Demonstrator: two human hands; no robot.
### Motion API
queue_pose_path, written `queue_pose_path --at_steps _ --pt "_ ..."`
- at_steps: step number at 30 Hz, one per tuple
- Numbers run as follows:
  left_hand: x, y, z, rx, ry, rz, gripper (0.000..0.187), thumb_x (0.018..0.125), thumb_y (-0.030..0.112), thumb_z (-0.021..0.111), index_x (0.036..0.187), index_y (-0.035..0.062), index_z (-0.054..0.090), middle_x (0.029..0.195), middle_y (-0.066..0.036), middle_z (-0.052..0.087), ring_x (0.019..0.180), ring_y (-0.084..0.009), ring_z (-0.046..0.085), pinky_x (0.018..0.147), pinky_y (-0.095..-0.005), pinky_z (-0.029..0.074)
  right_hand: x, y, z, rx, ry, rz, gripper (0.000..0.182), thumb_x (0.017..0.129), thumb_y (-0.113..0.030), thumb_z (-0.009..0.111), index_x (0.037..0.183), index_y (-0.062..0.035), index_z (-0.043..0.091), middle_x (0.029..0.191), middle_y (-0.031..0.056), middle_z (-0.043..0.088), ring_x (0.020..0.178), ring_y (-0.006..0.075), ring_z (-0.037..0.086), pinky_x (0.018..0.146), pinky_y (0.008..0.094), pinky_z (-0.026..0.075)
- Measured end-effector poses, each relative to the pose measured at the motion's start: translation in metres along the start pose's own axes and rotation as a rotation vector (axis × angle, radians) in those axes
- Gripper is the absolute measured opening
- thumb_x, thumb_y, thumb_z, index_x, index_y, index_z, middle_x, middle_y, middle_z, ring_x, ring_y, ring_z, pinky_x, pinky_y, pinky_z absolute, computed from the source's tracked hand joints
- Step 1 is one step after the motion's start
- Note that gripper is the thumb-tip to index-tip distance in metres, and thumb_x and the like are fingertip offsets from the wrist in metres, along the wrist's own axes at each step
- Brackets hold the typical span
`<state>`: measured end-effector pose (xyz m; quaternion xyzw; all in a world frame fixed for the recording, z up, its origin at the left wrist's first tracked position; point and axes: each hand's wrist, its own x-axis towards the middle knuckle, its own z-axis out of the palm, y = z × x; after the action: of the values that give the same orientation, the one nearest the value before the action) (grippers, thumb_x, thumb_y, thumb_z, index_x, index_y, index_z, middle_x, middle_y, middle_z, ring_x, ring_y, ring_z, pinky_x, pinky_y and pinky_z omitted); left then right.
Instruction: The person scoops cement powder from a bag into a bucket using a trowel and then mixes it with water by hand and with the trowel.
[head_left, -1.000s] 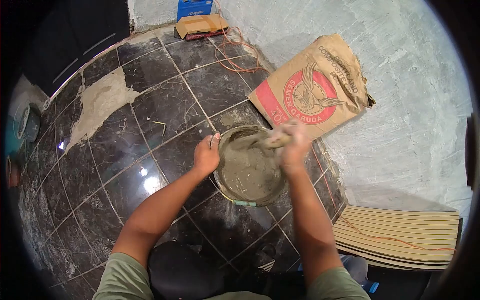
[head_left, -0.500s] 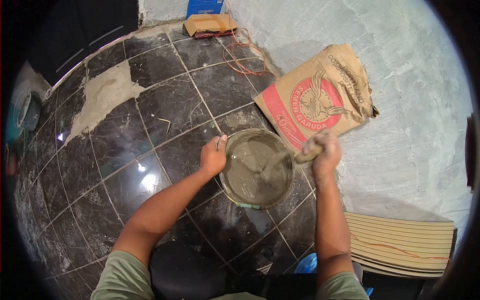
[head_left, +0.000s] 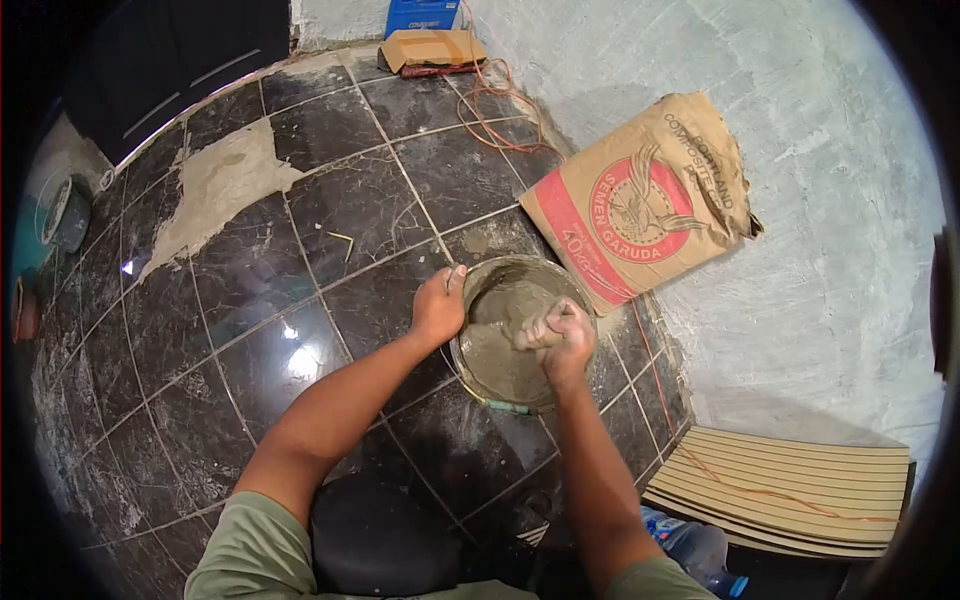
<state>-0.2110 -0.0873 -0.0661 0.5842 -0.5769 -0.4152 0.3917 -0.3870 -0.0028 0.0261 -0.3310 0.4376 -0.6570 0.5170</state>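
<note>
A round bucket [head_left: 462, 365] of wet grey cement mix [head_left: 495, 365] stands on the dark tiled floor. My left hand [head_left: 440, 305] is closed on the bucket's left rim, thumb at the top edge. Over the bucket's right half, my right hand [head_left: 562, 340] wraps round the handle of a trowel, which is smeared with cement. Its blade is hidden in the mix and under the hand. A bail handle with a greenish grip [head_left: 508, 406] hangs at the bucket's near side.
A paper cement sack [head_left: 640, 205] leans against the plastered wall [head_left: 820, 300], beside the bucket. Ribbed panels [head_left: 790, 490] and a plastic bottle [head_left: 700, 550] lie at lower right. An orange cord [head_left: 490, 105], a cardboard box [head_left: 433, 48] and another bucket [head_left: 68, 215] are farther off.
My right hand has moved left with the trowel, from beyond the bucket's right rim to over the mix. My left hand keeps its hold on the rim.
</note>
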Motion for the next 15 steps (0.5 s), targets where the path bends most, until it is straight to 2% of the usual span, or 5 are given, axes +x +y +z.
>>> queue_pose_path --at_steps 2,6,9,12,15 --pt "0.0 0.0 0.0 0.014 -0.017 -0.009 0.045 0.107 0.039 0.049 0.098 -0.0021 0.065 0.097 -0.03 0.066 0.095 -0.0508 0.062 0.081 -0.0527 0.048 -0.013 -0.017 -0.014 -0.051 -0.031 0.057 0.015 0.082 -0.016 0.051 0.076 -0.0026 0.047 0.065 0.0125 0.05 0.057 0.0238 0.048 0.062 0.0375 0.047" --pt "0.0 0.004 -0.006 0.025 -0.034 -0.032 0.047 0.107 0.04 0.049 0.098 -0.0026 0.065 0.097 -0.03 0.066 0.095 -0.0512 0.062 0.081 -0.0528 0.048 -0.012 -0.055 -0.041 -0.352 -0.223 0.087 0.024 0.081 -0.022 0.059 0.078 0.001 0.051 0.068 0.0141 0.059 0.059 0.0227 0.058 0.058 0.0365 0.05" --pt "0.0 0.006 -0.005 0.011 -0.036 -0.032 0.047 0.106 0.041 0.048 0.101 -0.0019 0.066 0.099 -0.031 0.067 0.097 -0.0513 0.063 0.084 -0.0541 0.048 0.021 -0.094 -0.036 -0.675 -0.052 -0.029 0.024 0.087 -0.023 0.058 0.082 -0.0006 0.052 0.069 0.0125 0.06 0.06 0.0206 0.061 0.055 0.0325 0.051" --pt "0.0 0.002 -0.003 0.002 -0.03 -0.009 0.047 0.106 0.041 0.048 0.102 -0.0017 0.067 0.1 -0.031 0.068 0.098 -0.0516 0.063 0.084 -0.055 0.049 0.064 -0.108 -0.043 -0.477 0.034 -0.155 0.015 0.09 -0.016 0.054 0.089 -0.0014 0.051 0.07 0.0126 0.057 0.057 0.0217 0.058 0.052 0.0335 0.05" --pt "-0.002 0.0 0.002 -0.013 -0.018 0.005 0.047 0.107 0.04 0.047 0.101 -0.0018 0.066 0.099 -0.031 0.067 0.097 -0.0522 0.063 0.083 -0.0554 0.048 0.075 -0.075 -0.029 -0.26 0.179 -0.262 0.013 0.091 -0.014 0.05 0.093 -0.0009 0.05 0.068 0.0123 0.052 0.053 0.0231 0.053 0.049 0.0371 0.048"
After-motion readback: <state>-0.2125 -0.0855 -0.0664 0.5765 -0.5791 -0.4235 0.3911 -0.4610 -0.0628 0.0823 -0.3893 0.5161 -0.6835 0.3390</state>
